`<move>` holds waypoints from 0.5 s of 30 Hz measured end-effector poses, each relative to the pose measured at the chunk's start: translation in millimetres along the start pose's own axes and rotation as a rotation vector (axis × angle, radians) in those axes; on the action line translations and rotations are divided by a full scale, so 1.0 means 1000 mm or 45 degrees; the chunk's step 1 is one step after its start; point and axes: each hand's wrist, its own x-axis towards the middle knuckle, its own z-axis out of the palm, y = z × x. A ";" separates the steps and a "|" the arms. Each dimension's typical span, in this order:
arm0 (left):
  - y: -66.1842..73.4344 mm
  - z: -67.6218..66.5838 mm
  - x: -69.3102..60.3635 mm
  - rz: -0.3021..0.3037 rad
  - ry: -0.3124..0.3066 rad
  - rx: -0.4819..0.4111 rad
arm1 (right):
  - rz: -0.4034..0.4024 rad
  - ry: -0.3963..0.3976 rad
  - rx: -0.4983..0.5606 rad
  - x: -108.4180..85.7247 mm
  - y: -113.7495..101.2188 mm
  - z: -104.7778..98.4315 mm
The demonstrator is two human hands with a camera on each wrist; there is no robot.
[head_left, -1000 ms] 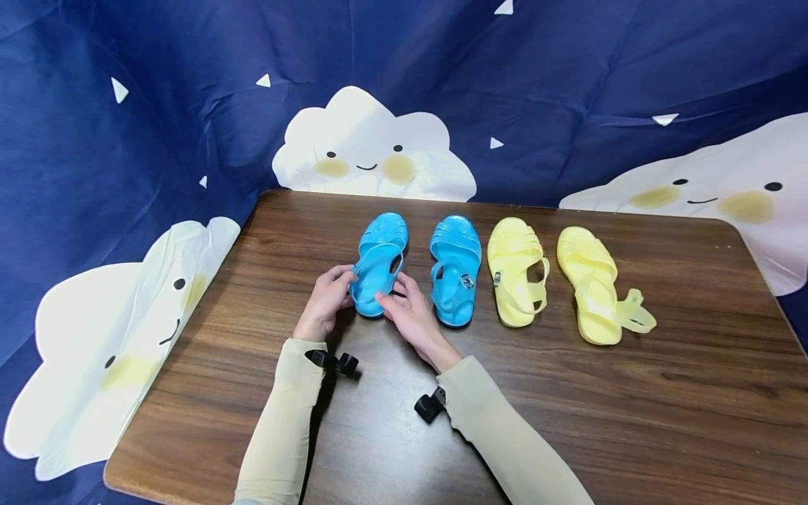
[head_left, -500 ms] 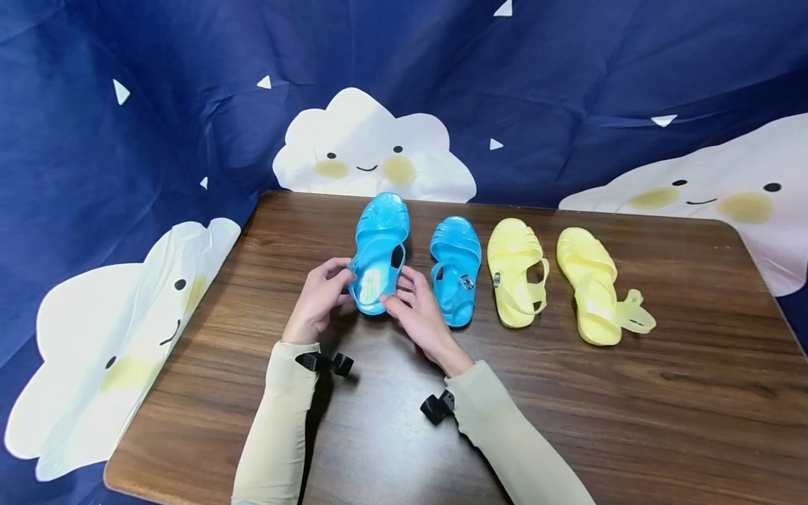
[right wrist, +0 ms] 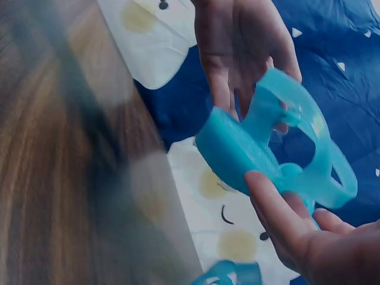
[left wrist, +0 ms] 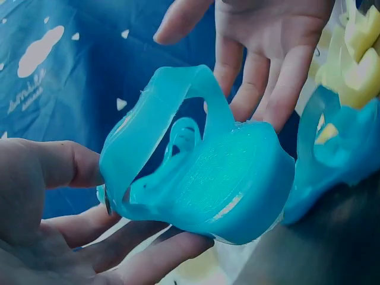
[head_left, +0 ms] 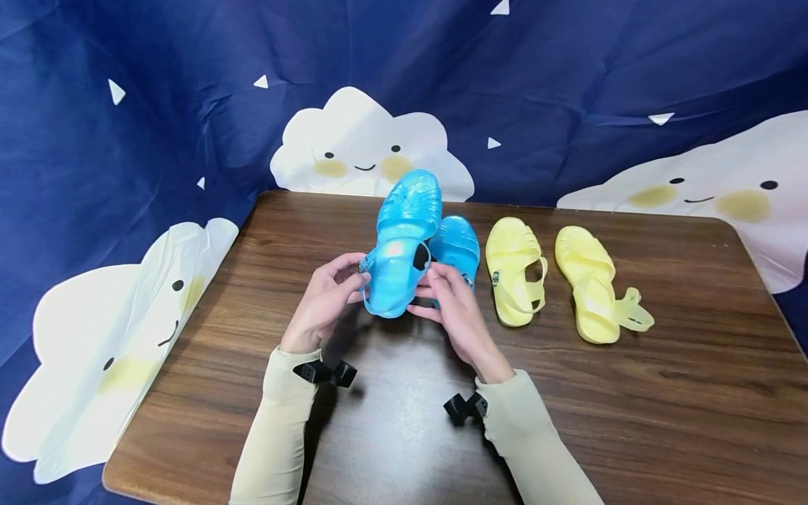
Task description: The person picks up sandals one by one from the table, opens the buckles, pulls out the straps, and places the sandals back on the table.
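Observation:
A translucent blue jelly sandal (head_left: 404, 242) is held up off the table, toe pointing away, its heel towards me. My left hand (head_left: 322, 298) pinches its buckle side between thumb and fingers, as the left wrist view (left wrist: 196, 160) also shows. On the other side, my right hand (head_left: 457, 308) touches the sandal near its heel strap with extended fingers. In the right wrist view those fingers (right wrist: 276, 208) lie against the sandal's side. A second blue sandal (head_left: 457, 242) stands behind, partly hidden by the held one and my right hand.
Two yellow sandals (head_left: 514, 270) (head_left: 587, 280) lie to the right on the brown wooden table (head_left: 694, 393); the far one's strap hangs open to the side. A dark blue cloud-print cloth (head_left: 536, 63) hangs behind the table.
The held blue sandal has risen from the table and moved right, its toe now overlapping the second blue sandal. My right hand has shifted right, its fingers straighter than before.

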 end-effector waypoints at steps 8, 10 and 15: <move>0.004 0.015 -0.008 0.049 -0.106 -0.003 | -0.006 -0.035 0.057 -0.008 -0.010 -0.025; 0.004 0.018 -0.010 0.047 -0.131 -0.001 | 0.008 -0.029 0.052 -0.010 -0.011 -0.030; 0.003 0.026 -0.013 0.041 -0.192 0.014 | 0.082 0.000 0.035 -0.013 -0.014 -0.042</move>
